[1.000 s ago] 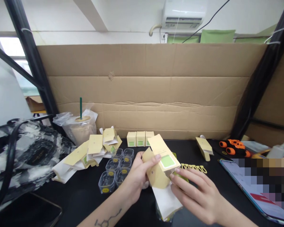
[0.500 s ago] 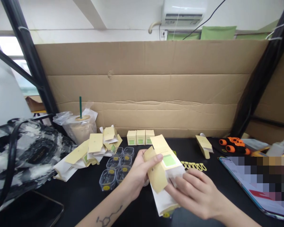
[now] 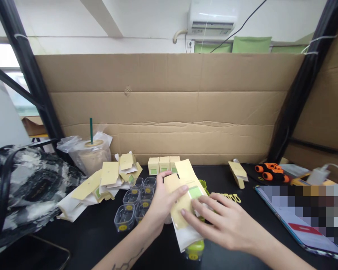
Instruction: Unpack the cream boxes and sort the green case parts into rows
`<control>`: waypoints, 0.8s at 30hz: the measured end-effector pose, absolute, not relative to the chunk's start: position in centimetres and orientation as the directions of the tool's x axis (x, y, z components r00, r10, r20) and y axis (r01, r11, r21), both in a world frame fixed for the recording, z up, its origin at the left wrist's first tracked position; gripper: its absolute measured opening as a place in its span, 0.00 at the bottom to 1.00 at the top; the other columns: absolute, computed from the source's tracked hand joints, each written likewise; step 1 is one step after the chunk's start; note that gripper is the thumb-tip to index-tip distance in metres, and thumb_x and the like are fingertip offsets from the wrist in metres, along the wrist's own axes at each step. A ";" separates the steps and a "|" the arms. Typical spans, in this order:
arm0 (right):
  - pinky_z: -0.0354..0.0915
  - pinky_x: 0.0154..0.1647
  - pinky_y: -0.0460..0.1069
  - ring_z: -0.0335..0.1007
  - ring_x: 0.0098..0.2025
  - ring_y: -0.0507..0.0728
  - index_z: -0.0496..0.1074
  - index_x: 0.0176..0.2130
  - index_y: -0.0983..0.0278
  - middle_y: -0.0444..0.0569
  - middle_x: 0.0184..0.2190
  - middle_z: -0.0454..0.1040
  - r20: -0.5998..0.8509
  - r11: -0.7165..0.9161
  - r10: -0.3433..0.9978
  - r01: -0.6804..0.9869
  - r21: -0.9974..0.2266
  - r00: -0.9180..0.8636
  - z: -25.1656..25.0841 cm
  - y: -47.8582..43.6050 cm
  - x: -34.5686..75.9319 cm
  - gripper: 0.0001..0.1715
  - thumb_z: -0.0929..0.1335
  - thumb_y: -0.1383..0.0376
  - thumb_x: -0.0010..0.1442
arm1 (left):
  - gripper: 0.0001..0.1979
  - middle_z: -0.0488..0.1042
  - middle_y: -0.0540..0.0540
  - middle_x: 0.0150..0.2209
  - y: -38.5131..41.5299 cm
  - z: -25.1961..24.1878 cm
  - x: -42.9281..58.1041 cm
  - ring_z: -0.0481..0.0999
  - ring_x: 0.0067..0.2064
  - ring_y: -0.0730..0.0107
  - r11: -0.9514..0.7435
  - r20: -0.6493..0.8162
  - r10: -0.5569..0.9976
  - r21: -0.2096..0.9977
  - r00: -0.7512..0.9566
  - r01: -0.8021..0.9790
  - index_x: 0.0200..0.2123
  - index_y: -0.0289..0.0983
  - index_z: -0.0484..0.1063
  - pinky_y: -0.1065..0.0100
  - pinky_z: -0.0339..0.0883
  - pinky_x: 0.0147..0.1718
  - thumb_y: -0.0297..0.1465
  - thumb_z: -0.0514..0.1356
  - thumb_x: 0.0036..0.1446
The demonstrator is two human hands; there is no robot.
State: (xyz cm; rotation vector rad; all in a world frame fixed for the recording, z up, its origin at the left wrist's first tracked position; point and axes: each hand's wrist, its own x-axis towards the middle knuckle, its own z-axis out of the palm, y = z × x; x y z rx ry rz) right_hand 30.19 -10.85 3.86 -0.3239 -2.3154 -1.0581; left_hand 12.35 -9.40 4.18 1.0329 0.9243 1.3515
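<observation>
In the middle of the head view is a cream folding carton (image 3: 186, 172) with a green square label, partly unfolded, its white inner side showing below. My left hand (image 3: 165, 204) grips it from the left, thumb pressed on the front panel. My right hand (image 3: 222, 221) is at the carton's right side, its fingers bent over the panels and touching them; its thumb is hard to make out. Below the carton stands a small clear container (image 3: 195, 252) with something bright green in it and a yellow sticker. To the left are several clear plastic containers (image 3: 124, 215) with yellow stickers.
Cream boxes (image 3: 164, 165) stand in a row at the back. Unfolded cartons (image 3: 109, 176) lie left, another carton (image 3: 238, 172) right. Yellow-green rings (image 3: 233, 197), an orange toy car (image 3: 272, 171), a phone (image 3: 287, 221), a bagged drink (image 3: 92, 153) and a black-and-white bag (image 3: 42, 187) surround the work area.
My right hand has shifted up and left, its fingers now across the carton's front panels. The carton has moved slightly left, showing more of the green-filled container below. The whole view has shifted slightly.
</observation>
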 end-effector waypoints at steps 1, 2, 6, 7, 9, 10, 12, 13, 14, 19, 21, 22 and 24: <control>0.66 0.38 0.51 0.74 0.38 0.56 0.72 0.47 0.67 0.49 0.37 0.79 0.572 0.654 -0.005 0.430 0.622 -0.820 4.1 -10.6 30.4 0.20 0.55 0.72 0.67 | 0.34 0.74 0.43 0.40 -9.4 4.2 12.4 0.77 0.38 0.64 -0.037 0.052 0.998 0.945 0.036 -0.326 0.51 0.41 0.51 0.62 0.69 0.39 0.34 0.69 0.46; 0.66 0.38 0.50 0.74 0.39 0.55 0.71 0.48 0.68 0.49 0.37 0.79 0.567 0.650 0.027 0.446 0.616 -0.823 4.3 -10.1 30.8 0.21 0.54 0.72 0.67 | 0.33 0.74 0.43 0.40 -9.3 4.3 12.4 0.77 0.38 0.64 -0.027 0.043 0.998 0.935 0.037 -0.354 0.52 0.42 0.50 0.62 0.69 0.39 0.36 0.67 0.49; 0.66 0.38 0.49 0.73 0.39 0.55 0.70 0.50 0.65 0.51 0.40 0.78 0.612 0.552 0.308 0.661 0.509 -0.729 5.0 -6.0 33.9 0.18 0.57 0.69 0.66 | 0.25 0.73 0.43 0.41 -9.1 4.5 12.2 0.75 0.39 0.67 -0.129 0.109 0.991 0.909 -0.072 -0.397 0.52 0.41 0.52 0.63 0.69 0.41 0.41 0.60 0.56; 0.66 0.36 0.49 0.73 0.38 0.55 0.70 0.49 0.64 0.52 0.41 0.77 0.613 0.511 0.381 0.710 0.484 -0.692 4.9 -4.7 34.8 0.17 0.59 0.70 0.65 | 0.22 0.73 0.45 0.40 -9.2 4.5 12.1 0.74 0.38 0.69 -0.190 0.168 0.981 0.914 -0.094 -0.358 0.49 0.41 0.55 0.65 0.69 0.41 0.40 0.60 0.56; 0.66 0.34 0.49 0.74 0.35 0.55 0.72 0.46 0.63 0.52 0.38 0.77 0.575 0.445 0.522 0.776 0.446 -0.630 4.5 -2.4 36.4 0.15 0.61 0.71 0.64 | 0.15 0.73 0.47 0.37 -9.6 4.4 11.8 0.72 0.34 0.72 -0.300 0.293 0.954 0.920 -0.064 -0.252 0.43 0.40 0.62 0.67 0.68 0.39 0.39 0.60 0.56; 0.67 0.34 0.49 0.73 0.34 0.55 0.72 0.45 0.64 0.51 0.35 0.77 0.546 0.421 0.582 0.798 0.432 -0.603 4.0 -1.4 37.1 0.13 0.62 0.71 0.64 | 0.12 0.72 0.48 0.34 -9.9 4.3 11.6 0.71 0.32 0.72 -0.339 0.343 0.939 0.920 -0.011 -0.197 0.40 0.40 0.64 0.68 0.67 0.37 0.39 0.59 0.57; 0.69 0.37 0.52 0.73 0.35 0.54 0.71 0.44 0.66 0.48 0.36 0.75 0.475 0.394 0.679 0.824 0.407 -0.559 2.9 0.0 38.2 0.09 0.64 0.66 0.64 | 0.08 0.71 0.49 0.31 -10.8 4.1 11.1 0.70 0.31 0.72 -0.386 0.394 0.909 0.919 0.138 -0.081 0.36 0.40 0.67 0.69 0.66 0.34 0.38 0.56 0.59; 0.69 0.40 0.53 0.72 0.37 0.54 0.71 0.44 0.66 0.48 0.38 0.74 0.436 0.395 0.715 0.830 0.395 -0.547 2.3 0.5 38.7 0.10 0.65 0.64 0.64 | 0.08 0.70 0.49 0.31 -11.2 3.9 10.8 0.70 0.32 0.71 -0.417 0.408 0.886 0.909 0.219 -0.010 0.36 0.40 0.67 0.69 0.66 0.34 0.37 0.54 0.60; 0.69 0.41 0.54 0.72 0.39 0.54 0.70 0.44 0.66 0.48 0.41 0.73 0.396 0.401 0.743 0.833 0.382 -0.540 1.8 0.8 39.0 0.11 0.65 0.62 0.64 | 0.07 0.70 0.48 0.33 -11.6 3.6 10.4 0.71 0.34 0.69 -0.459 0.419 0.855 0.886 0.307 0.068 0.36 0.40 0.67 0.68 0.66 0.36 0.36 0.53 0.61; 0.68 0.43 0.56 0.71 0.41 0.56 0.69 0.47 0.65 0.49 0.44 0.72 0.246 0.447 0.812 0.835 0.320 -0.529 0.2 1.2 40.0 0.15 0.65 0.59 0.63 | 0.17 0.70 0.41 0.46 -11.9 1.0 9.3 0.68 0.48 0.57 -0.737 0.421 0.615 0.608 0.667 0.296 0.45 0.41 0.67 0.59 0.62 0.49 0.37 0.63 0.53; 0.68 0.43 0.56 0.71 0.41 0.56 0.69 0.46 0.65 0.49 0.44 0.72 0.233 0.442 0.825 0.844 0.303 -0.515 0.0 1.3 40.0 0.15 0.65 0.59 0.63 | 0.19 0.70 0.40 0.46 -11.3 -0.6 9.2 0.69 0.48 0.57 -0.776 0.409 0.572 0.550 0.711 0.308 0.47 0.41 0.67 0.60 0.62 0.48 0.39 0.63 0.52; 0.68 0.43 0.56 0.71 0.41 0.56 0.69 0.45 0.66 0.49 0.43 0.72 0.238 0.434 0.830 0.851 0.295 -0.505 -0.1 1.3 40.0 0.15 0.65 0.58 0.63 | 0.19 0.70 0.40 0.47 -11.0 -1.3 9.2 0.69 0.48 0.57 -0.785 0.406 0.564 0.535 0.719 0.313 0.48 0.42 0.67 0.61 0.63 0.48 0.38 0.62 0.53; 0.66 0.46 0.58 0.71 0.42 0.56 0.70 0.44 0.66 0.49 0.42 0.73 0.269 0.407 0.838 0.872 0.273 -0.475 0.0 1.4 40.1 0.15 0.66 0.57 0.63 | 0.19 0.71 0.41 0.47 -10.8 -2.1 9.4 0.70 0.48 0.59 -0.788 0.398 0.562 0.526 0.725 0.322 0.51 0.43 0.65 0.62 0.63 0.48 0.36 0.61 0.55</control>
